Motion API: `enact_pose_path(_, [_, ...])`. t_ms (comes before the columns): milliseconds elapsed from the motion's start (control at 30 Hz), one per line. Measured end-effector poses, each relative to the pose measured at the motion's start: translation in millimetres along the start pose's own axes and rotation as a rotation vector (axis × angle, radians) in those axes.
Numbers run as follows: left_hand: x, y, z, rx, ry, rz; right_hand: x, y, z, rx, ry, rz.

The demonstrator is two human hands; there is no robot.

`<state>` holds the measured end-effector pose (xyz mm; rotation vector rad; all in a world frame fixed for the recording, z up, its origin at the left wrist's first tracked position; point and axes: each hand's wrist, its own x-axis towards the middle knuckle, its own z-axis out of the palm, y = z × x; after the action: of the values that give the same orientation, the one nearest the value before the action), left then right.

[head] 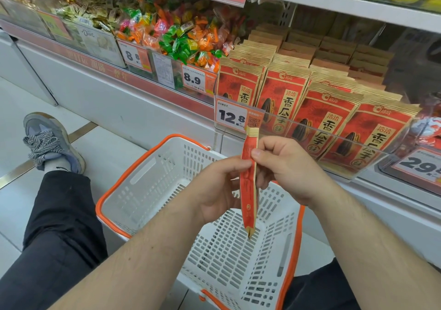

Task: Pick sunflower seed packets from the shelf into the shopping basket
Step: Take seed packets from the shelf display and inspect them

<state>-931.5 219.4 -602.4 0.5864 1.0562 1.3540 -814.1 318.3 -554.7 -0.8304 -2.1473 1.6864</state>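
Seed packet [249, 185] edge-on, long axis upright, in both hands' pinching grip, left [214, 190] and right [286, 166], over basket [133, 166].

Both hands, left [218, 188] and right [284, 169], pinch one red sunflower seed packet [249, 185] edge-on above the white shopping basket [143, 185]; more packets [317, 118] stand along the shelf's front edge.

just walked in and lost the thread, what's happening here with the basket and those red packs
A person crouched at a store shelf holds one red sunflower seed packet edge-on between the left hand and right hand, right above a white shopping basket with orange trim. No packets show in the basket. Rows of the same packets stand on the shelf behind a clear rail.
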Motion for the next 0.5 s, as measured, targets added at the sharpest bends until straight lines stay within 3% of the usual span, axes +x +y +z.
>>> enact_pose_path(133, [0, 5, 2, -0.036, 0.248, -0.023, -5, -9, -7, -0.269, -0.021, -0.004])
enact_pose_path(267, [-2, 10, 0, -0.103, 0.339, 0.006, -14, -16, -8, -0.515, -0.264, 0.097])
enact_pose_path(500, [-2, 10, 2, -0.161, 0.319, 0.05, -11, -10, -13, -0.395, -0.37, 0.135])
